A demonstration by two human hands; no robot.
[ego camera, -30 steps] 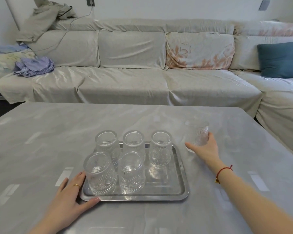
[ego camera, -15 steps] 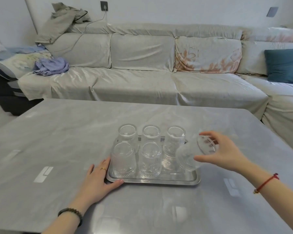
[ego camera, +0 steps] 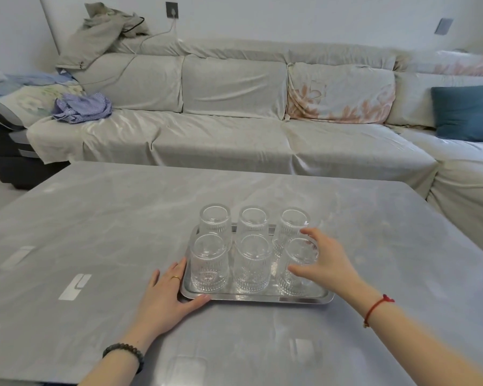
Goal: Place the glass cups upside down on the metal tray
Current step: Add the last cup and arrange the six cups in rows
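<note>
A metal tray (ego camera: pixel 262 297) lies on the grey table and carries several clear patterned glass cups, all upside down in two rows. My right hand (ego camera: pixel 325 263) is wrapped around the front right cup (ego camera: pixel 297 270), which stands inverted on the tray's front right corner. The front left cup (ego camera: pixel 209 264) and front middle cup (ego camera: pixel 252 264) stand beside it. Behind them are the three back-row cups (ego camera: pixel 253 220). My left hand (ego camera: pixel 166 295) lies flat on the table with its thumb against the tray's front left corner and holds nothing.
The grey marble-look table (ego camera: pixel 109 224) stretches wide to the left and front of the tray. Behind it runs a long covered sofa (ego camera: pixel 234 135) with a blue cushion (ego camera: pixel 467 112) at right and clothes (ego camera: pixel 81 108) at left.
My right hand took the last cup from the table right of the tray, turned it over in the air and set it on the tray's front right corner. The left hand stayed at the tray.
</note>
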